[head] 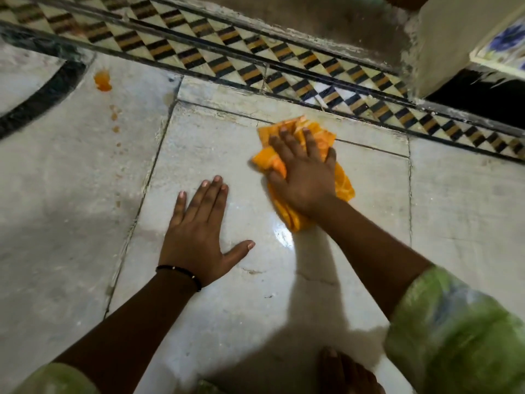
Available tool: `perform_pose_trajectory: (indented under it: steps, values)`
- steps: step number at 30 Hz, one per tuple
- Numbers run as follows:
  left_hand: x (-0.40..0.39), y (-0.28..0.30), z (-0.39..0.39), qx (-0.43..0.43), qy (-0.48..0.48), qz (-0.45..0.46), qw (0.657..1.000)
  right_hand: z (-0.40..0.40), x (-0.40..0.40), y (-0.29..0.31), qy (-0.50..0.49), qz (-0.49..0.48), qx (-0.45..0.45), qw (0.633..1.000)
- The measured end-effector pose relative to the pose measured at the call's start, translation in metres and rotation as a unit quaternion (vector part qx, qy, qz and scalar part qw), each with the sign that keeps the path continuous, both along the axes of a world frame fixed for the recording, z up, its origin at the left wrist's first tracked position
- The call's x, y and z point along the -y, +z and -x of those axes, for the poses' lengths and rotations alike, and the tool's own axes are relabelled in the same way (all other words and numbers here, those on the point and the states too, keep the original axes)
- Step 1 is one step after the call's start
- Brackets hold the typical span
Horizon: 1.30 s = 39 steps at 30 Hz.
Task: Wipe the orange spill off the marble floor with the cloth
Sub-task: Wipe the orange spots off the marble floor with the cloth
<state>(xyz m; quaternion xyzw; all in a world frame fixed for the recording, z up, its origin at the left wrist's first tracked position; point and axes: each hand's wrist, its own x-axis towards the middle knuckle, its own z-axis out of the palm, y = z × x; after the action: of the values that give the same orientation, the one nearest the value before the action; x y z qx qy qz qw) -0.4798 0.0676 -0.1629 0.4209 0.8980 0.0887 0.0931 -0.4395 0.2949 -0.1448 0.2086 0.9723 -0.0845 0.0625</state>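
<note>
An orange patterned cloth (321,137) lies bunched on the white marble floor (284,280) near the patterned border. My right hand (304,172) presses flat on top of it, fingers spread and straight. My left hand (199,237) rests flat on the bare marble to the left of the cloth, fingers extended, a black bracelet on the wrist. An orange spill (102,81) sits far to the upper left, with a trail of small orange drops (115,120) running down from it. Neither hand touches the spill.
A checkered black, orange and white border strip (255,69) runs diagonally across the top, below a grey raised step (326,27). A cream wall corner (443,46) stands at upper right. A dark curved inlay (42,98) crosses the left floor. My bare foot (346,373) is at the bottom.
</note>
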Motion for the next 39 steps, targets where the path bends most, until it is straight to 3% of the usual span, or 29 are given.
perform_pose_trajectory:
  steps: [3, 5, 8, 12, 14, 16, 18, 20, 22, 24, 26, 27, 29, 32, 34, 36, 39]
  values:
    - [0.001, 0.001, 0.0, 0.01, -0.001, -0.008, 1.0, -0.054, 0.0, 0.0, 0.14, -0.02, 0.002, 0.99]
    - [0.0, 0.0, 0.001, 0.01, -0.004, -0.015, 1.0, -0.072, -0.026, 0.003, 0.165, -0.03, 0.009, 0.986]
    - [0.0, -0.001, 0.002, 0.006, -0.003, -0.027, 1.0, -0.049, -0.044, 0.003, 0.036, -0.024, -0.001, 0.999]
    - [0.0, -0.002, 0.001, 0.009, -0.005, -0.034, 0.999, 0.017, -0.003, -0.001, -0.144, -0.004, -0.007, 0.99]
    - [0.005, -0.001, 0.003, 0.029, -0.006, -0.067, 0.997, 0.017, 0.025, -0.001, -0.064, 0.0, -0.006, 0.998]
    - [0.021, 0.004, 0.012, 0.042, 0.004, -0.102, 0.994, -0.013, 0.041, 0.0, 0.1, -0.023, -0.001, 0.995]
    - [0.05, 0.011, 0.025, 0.013, 0.043, -0.088, 0.995, -0.049, 0.031, 0.0, 0.253, -0.04, -0.002, 0.967]
    - [0.094, 0.016, 0.032, -0.015, 0.122, -0.054, 0.991, -0.062, 0.012, 0.001, 0.339, -0.046, -0.009, 0.939]
    - [0.132, 0.018, 0.033, -0.013, 0.204, -0.025, 0.978, -0.048, 0.009, 0.003, 0.286, -0.045, -0.003, 0.957]
    - [0.154, 0.016, 0.033, -0.002, 0.257, -0.002, 0.966, -0.016, 0.033, 0.002, 0.115, -0.024, -0.008, 0.993]
    - [0.166, 0.011, 0.035, 0.0, 0.283, 0.011, 0.959, 0.023, 0.074, 0.0, -0.007, -0.004, -0.001, 1.0]
    - [0.169, 0.009, 0.036, -0.003, 0.288, 0.017, 0.957, 0.039, 0.097, 0.0, -0.002, -0.003, 0.0, 1.0]
    - [0.173, 0.003, 0.036, -0.014, 0.295, 0.026, 0.955, 0.055, 0.144, 0.001, 0.118, -0.008, 0.0, 0.993]
    - [0.176, -0.003, 0.034, -0.018, 0.299, 0.03, 0.954, 0.039, 0.178, -0.003, 0.319, -0.002, -0.013, 0.948]
    - [0.175, -0.003, 0.035, -0.012, 0.298, 0.034, 0.954, 0.025, 0.161, -0.002, 0.394, -0.005, -0.023, 0.919]
    - [0.176, -0.003, 0.037, -0.014, 0.299, 0.03, 0.954, 0.025, 0.135, 0.002, 0.399, -0.012, -0.012, 0.917]
    - [0.175, -0.003, 0.038, -0.009, 0.301, 0.028, 0.953, 0.06, 0.126, 0.01, 0.289, 0.01, 0.04, 0.956]
